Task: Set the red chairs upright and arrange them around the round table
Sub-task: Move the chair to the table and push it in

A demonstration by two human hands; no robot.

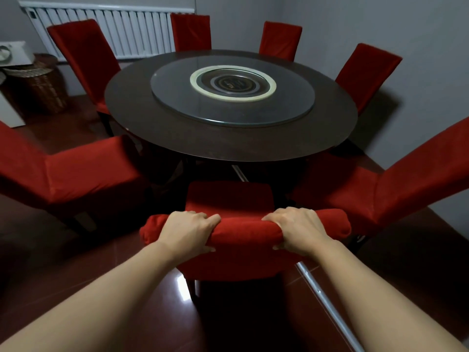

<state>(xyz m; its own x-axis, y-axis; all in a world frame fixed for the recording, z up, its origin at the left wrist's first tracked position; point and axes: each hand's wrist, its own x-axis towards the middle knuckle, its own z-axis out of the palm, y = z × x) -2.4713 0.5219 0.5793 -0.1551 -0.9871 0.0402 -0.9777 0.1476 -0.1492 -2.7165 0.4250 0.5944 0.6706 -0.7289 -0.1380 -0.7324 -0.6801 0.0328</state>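
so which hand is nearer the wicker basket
Left. The left hand grips the near chair's backrest on the wicker basket's side; the right hand grips it farther from the basket.

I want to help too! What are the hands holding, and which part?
Both hands, left hand and right hand, grip the nearest red chair by the top edge of its backrest.

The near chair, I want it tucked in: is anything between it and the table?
Nothing visible. Both hands, left and right, grip the near chair's backrest top. The floor up to the round table looks bare, and the neighbouring chairs at left and right flank the gap.
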